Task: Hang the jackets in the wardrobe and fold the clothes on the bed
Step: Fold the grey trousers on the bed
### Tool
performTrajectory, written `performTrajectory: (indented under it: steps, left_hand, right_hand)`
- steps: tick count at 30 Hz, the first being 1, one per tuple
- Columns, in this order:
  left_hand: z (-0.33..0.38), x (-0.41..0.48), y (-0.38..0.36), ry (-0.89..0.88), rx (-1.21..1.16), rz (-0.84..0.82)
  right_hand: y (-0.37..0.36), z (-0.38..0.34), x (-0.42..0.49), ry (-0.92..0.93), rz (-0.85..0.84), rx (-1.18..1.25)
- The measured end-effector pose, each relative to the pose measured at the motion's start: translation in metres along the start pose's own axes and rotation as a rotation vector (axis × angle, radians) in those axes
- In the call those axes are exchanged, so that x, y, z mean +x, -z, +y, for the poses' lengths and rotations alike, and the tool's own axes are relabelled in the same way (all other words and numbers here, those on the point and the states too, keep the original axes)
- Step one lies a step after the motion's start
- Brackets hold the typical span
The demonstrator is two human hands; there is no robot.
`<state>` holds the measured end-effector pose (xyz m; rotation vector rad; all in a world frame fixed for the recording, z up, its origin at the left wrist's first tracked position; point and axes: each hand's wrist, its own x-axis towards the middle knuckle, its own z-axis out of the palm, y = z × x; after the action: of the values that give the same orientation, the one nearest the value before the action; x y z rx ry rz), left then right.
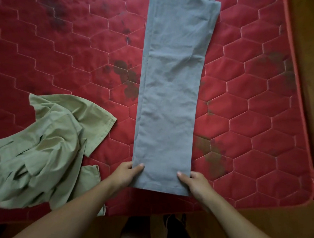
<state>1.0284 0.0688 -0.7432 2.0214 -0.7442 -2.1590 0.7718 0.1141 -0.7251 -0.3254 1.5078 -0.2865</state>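
Grey trousers (170, 94) folded lengthwise, flat on red bed (64, 58), centre. L hand (126, 174) grip pinches near-left hem corner; R hand (197, 184) grip pinches near-right corner. Crumpled green garment (46, 149) lies left, apart.

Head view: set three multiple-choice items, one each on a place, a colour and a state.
1. Where is the crumpled olive-green cloth garment, relative to the long grey cloth trousers?
A. left of them
B. on them
C. right of them
2. The quilted mattress is:
A. blue
B. red
C. white
3. Both hands are:
A. idle
B. gripping the trousers' near corners
C. holding a hanger
Key: 1A, it lies at their left; 2B, red hexagon quilting; 3B, left hand and right hand each hold a corner.
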Motion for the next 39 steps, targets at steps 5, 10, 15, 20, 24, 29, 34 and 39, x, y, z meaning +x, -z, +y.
performTrajectory:
  steps: [5, 10, 15, 20, 24, 29, 34, 39]
  left_hand:
    - [-0.005, 0.001, 0.002, -0.039, 0.154, 0.028]
    - [0.072, 0.048, 0.012, -0.288, 0.177, 0.159]
    - [0.164, 0.108, 0.017, -0.442, 0.172, 0.216]
    - [0.184, 0.128, 0.021, -0.462, 0.133, 0.272]
    - [0.173, 0.125, 0.04, -0.349, 0.018, 0.22]
    - [0.219, 0.134, 0.044, -0.308, -0.038, 0.091]
    - [0.3, 0.176, 0.033, -0.397, -0.155, 0.103]
    - [0.339, 0.198, 0.022, -0.466, -0.154, 0.165]
  right_hand:
    - [-0.006, 0.0, 0.003, -0.02, -0.037, -0.042]
    - [0.01, -0.068, 0.051, 0.144, 0.11, 0.194]
    - [0.027, -0.159, 0.104, 0.321, 0.182, 0.297]
    - [0.038, -0.178, 0.126, 0.336, 0.323, 0.272]
    - [0.046, -0.168, 0.121, 0.288, 0.343, 0.247]
    - [0.055, -0.213, 0.126, 0.276, 0.19, 0.295]
    - [0.068, -0.291, 0.166, 0.354, 0.182, 0.385]
    - [0.076, -0.338, 0.196, 0.35, 0.14, 0.491]
